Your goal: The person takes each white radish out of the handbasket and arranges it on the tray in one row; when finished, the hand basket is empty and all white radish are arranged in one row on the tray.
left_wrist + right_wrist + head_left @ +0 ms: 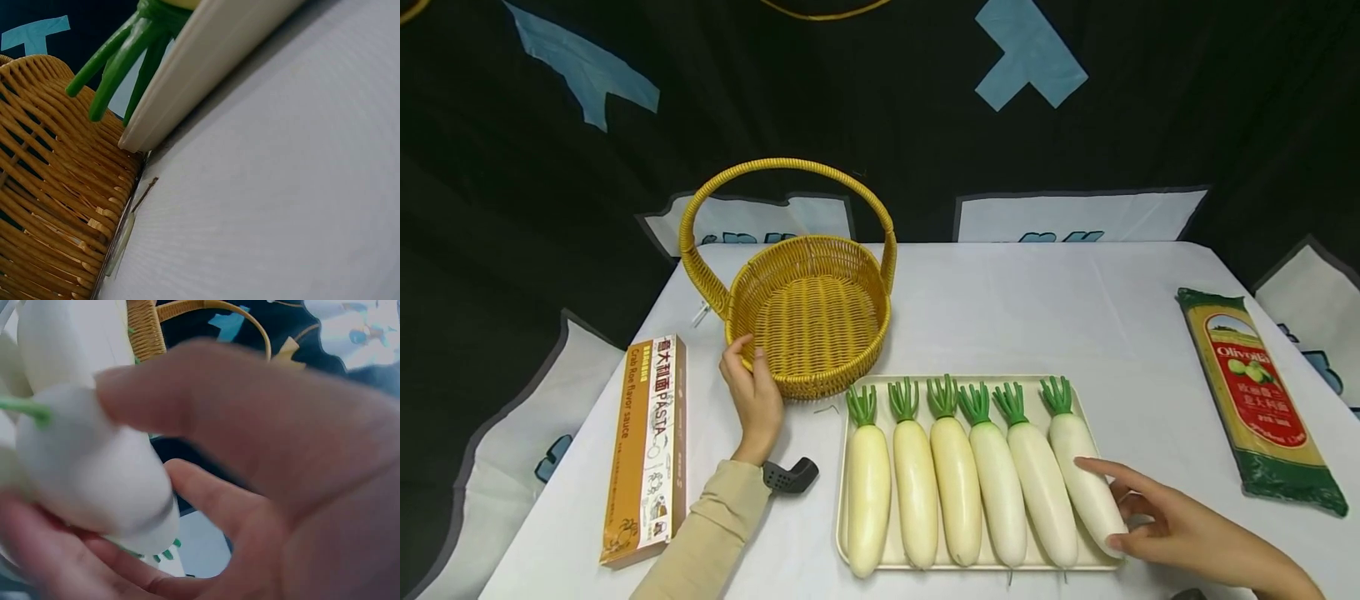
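Note:
In the head view a yellow woven basket (pixel 820 325) with a tall hoop handle stands at the back left. My left hand (pixel 756 412) grips its near-left rim, thumb inside. A cream tray (pixel 882 408) in front carries several white radishes with green stalk tops, side by side. My right hand (pixel 1187 529) holds the rightmost radish (pixel 1070 435), index finger along it and thumb at its lower end. Close up in the right wrist view, fingers curl round that radish (pixel 119 481). The left wrist view shows the basket's side (pixel 56 175) by the tray edge (pixel 187 81), not the left hand.
An orange and white pasta box (pixel 651 450) lies at the left. To the right lies a green and yellow pasta packet (pixel 1262 400). A white cloth (pixel 1015 308) covers the table, and a black curtain (pixel 887 100) hangs behind it.

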### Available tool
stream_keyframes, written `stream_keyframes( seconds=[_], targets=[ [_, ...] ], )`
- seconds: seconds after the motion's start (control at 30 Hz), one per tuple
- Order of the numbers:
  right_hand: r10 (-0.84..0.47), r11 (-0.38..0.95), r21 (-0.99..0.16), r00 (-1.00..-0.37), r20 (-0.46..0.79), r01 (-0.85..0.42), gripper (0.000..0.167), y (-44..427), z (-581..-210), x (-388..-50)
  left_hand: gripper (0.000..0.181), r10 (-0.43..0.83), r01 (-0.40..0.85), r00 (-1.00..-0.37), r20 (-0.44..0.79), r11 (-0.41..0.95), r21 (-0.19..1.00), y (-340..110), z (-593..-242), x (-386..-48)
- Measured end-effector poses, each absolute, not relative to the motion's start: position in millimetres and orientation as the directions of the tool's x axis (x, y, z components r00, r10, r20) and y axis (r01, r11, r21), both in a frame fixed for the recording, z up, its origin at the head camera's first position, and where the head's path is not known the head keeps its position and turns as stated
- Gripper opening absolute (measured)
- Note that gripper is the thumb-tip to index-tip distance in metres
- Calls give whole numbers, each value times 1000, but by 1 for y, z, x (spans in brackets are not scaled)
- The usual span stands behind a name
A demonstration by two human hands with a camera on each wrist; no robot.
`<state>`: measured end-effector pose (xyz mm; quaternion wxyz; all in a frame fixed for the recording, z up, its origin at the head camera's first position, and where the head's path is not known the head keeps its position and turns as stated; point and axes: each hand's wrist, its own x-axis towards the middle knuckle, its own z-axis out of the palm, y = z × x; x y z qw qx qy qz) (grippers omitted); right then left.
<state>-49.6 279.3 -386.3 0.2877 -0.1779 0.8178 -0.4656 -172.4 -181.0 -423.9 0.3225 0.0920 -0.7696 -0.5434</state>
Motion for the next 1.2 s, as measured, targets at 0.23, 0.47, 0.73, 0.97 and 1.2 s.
stream_keyframes(
  seconds=[0.23,0.47,0.73,0.97,1.2],
  targets=[
    [-497,673,-736,-784,-372,-77,72,270,-382,-48,31,-495,212,-771,400,393,895,-181,-425,-172],
    [-434,754,-649,-819,-375,-102,65,268,-378,-46,32,-498,202,-772,394,397,896,-181,-426,-172],
    [-331,826,-561,-851,-407,-53,63,266,-371,-47,33,-494,207,-774,396,394,896,-181,-426,-172],
    [-239,849,-528,-881,-409,15,68,258,-366,-52,36,-503,189,-771,392,406,894,-178,-422,-170],
    [-237,873,-483,-924,-302,-66,67,255,-361,-51,48,-505,155,-774,382,434,888,-179,-419,-169]
  ],
)
